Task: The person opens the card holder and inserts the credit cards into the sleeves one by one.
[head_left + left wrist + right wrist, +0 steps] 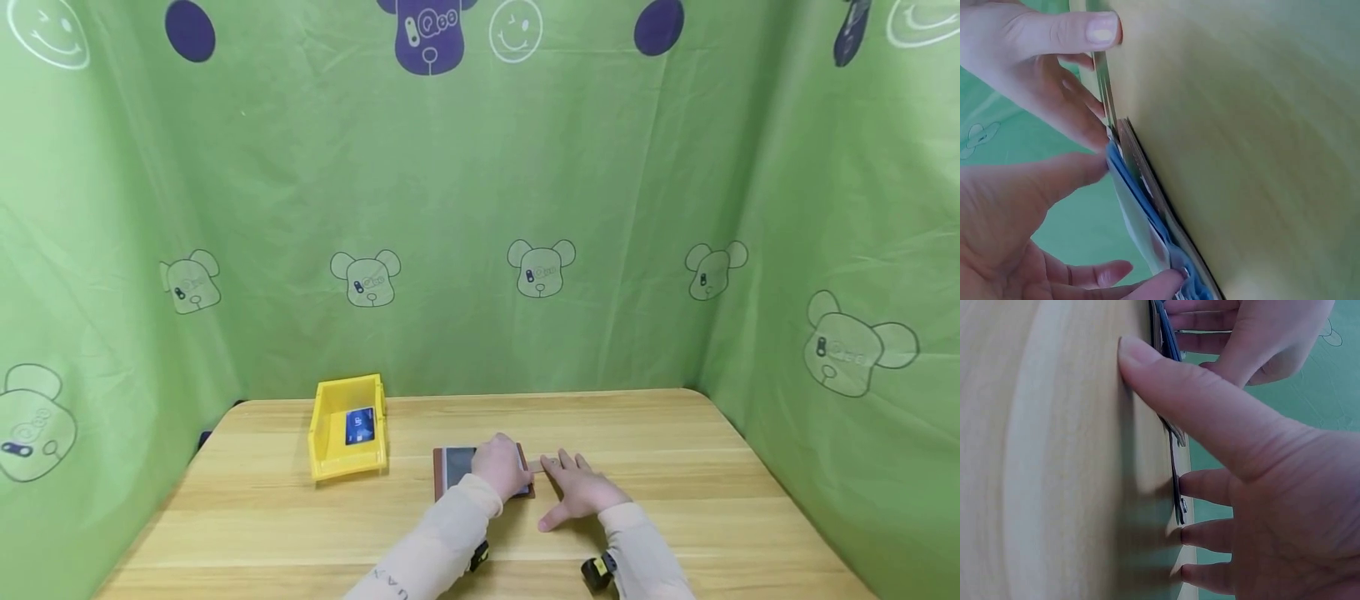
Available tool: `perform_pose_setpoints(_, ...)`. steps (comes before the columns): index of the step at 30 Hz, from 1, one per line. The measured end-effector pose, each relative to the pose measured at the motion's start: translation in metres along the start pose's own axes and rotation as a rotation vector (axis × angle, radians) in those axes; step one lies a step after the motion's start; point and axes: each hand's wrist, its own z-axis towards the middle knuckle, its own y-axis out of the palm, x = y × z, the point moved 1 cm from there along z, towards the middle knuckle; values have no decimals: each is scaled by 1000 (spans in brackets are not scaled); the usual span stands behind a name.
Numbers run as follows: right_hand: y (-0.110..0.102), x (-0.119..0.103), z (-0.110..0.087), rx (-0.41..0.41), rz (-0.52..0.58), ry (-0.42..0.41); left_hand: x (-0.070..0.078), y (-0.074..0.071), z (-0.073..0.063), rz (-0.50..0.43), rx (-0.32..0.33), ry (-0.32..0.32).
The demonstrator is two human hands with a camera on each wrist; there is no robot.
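Note:
A brown-edged wallet (456,468) lies open on the wooden table, grey-blue inside. My left hand (498,465) bends over its right part, covering much of it. The left wrist view has that hand's thumb and a finger gripping the blue inner layers (1141,200), which stand slightly off the brown cover. A thin brown strap (537,467) with a snap sticks out to the right. My right hand (585,492) spreads its straight fingers over the strap's end, fingertips touching down beside the snap, while its thumb (1141,353) rests on or just above the table nearer me.
A yellow open-front bin (322,421) stands at the back left of the table (645,433), holding a blue card (360,426). Green printed curtains (450,183) hang behind and on both sides. Black wrist cameras sit by both cuffs.

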Motion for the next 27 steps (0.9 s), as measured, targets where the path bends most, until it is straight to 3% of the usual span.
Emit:
perform_pose_setpoints(3,0,0,0,1,3,1,2,1,0,51,4,24)
perform_pose_setpoints(6,0,1,1,0,2,2,1,0,2,28,3,31)
perform_pose_setpoints(13,0,1,1,-5,5,7,-11,-1,9,-230,-70,-18)
perform_pose_setpoints(19,0,2,2,-13,5,12,-19,-11,6,-381,-130,-27)
perform_pose_setpoints(23,1,3,3,-13,14,17,-26,-20,4,-458,-206,-52)
perform_pose_setpoints(27,2,2,3,-15,21,22,-40,-23,5,-613,-282,-107)
